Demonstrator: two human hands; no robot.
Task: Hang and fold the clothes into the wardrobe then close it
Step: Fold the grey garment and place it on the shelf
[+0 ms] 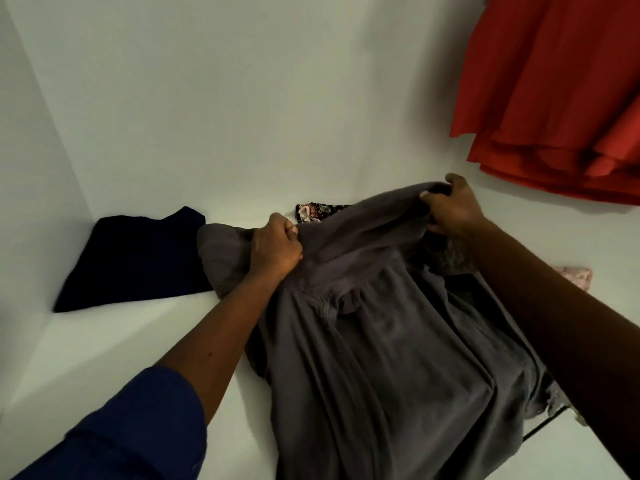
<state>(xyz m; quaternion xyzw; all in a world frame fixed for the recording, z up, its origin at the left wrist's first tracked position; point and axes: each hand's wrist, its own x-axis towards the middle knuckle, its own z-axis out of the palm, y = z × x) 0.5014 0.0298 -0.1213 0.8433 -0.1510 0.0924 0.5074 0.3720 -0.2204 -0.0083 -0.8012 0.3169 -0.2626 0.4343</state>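
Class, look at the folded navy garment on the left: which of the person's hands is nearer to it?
Left. The left hand grips the grey garment just right of the navy garment; the right hand grips it farther right, below the red garment.

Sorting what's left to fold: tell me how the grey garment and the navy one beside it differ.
The grey garment is spread out and rumpled; the navy garment lies folded flat. The left hand and right hand grip the grey garment; no hand touches the navy garment. Both rest on the white shelf.

Dim white wardrobe walls [214,98] and shelf [114,344]
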